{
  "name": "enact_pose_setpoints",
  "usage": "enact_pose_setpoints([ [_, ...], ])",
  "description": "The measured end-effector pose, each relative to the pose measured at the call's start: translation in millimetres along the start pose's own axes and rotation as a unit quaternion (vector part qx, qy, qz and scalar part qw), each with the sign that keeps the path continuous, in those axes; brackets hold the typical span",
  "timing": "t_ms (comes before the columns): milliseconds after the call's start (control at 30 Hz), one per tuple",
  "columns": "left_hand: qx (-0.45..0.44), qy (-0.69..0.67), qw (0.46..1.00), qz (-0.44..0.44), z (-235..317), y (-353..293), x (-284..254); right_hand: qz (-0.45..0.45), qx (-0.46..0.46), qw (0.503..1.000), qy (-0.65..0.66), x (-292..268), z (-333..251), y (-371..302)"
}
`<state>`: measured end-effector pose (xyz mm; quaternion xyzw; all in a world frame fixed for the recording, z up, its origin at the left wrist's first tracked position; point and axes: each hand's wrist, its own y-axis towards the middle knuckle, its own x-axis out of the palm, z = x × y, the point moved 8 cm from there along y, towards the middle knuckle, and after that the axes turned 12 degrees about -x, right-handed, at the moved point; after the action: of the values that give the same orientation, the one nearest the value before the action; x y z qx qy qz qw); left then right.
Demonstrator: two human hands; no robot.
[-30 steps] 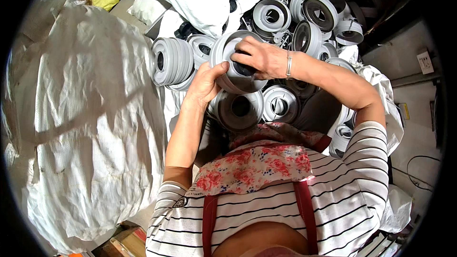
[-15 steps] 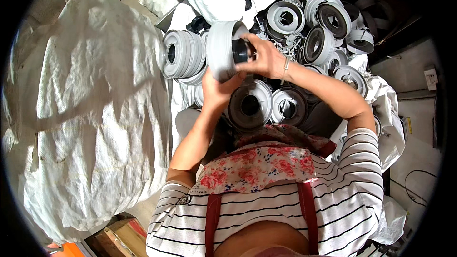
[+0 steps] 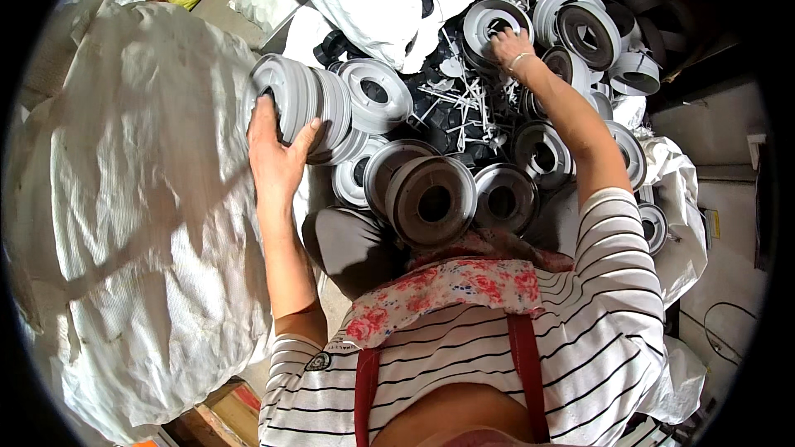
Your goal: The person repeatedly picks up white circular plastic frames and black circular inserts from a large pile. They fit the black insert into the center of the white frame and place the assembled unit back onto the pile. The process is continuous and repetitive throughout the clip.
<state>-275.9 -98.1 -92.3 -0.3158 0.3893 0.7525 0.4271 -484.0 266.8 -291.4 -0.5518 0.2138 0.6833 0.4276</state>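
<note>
left grip steadies stacked reels; right grip touches a grey reel.

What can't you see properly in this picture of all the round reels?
Head view, the only one:
- Left hand: its fingertips are hidden behind the stack of grey reels that it grips.
- Right hand: its fingers reach onto a grey reel; a grip cannot be told.
- The small white plastic pieces are too tiny to identify.
- The big white sack bends away at the fisheye rim.
- The person's lap is hidden under a floral cloth.
</note>
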Motion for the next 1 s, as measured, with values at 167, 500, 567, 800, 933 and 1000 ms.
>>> enact_pose_setpoints([
  [167,0.056,-0.216,0.975,0.015,45.7,-14.2,21.1,-0.002,-0.015,0.997,-0.080,22.9,5.2,5.3],
  [500,0.083,-0.228,0.962,0.127,59.7,8.0,8.9,0.213,-0.215,0.884,0.356,-153.3,-93.4,-77.0],
  [567,-0.112,-0.542,0.829,-0.076,72.5,-10.7,51.0,0.296,-0.255,0.831,0.396,-167.5,-109.6,-84.0],
  [800,-0.278,-0.674,0.609,-0.314,57.5,-16.1,134.8,0.416,-0.154,0.743,0.502,-181.4,-68.2,-64.7],
  [933,-0.284,-0.662,0.618,-0.315,56.2,-20.3,142.5,0.281,0.121,0.800,0.517,-54.0,24.9,61.1],
  [1000,-0.326,-0.640,0.633,-0.289,37.8,-27.3,147.5,0.239,0.120,0.858,0.438,-48.6,16.2,118.4],
])
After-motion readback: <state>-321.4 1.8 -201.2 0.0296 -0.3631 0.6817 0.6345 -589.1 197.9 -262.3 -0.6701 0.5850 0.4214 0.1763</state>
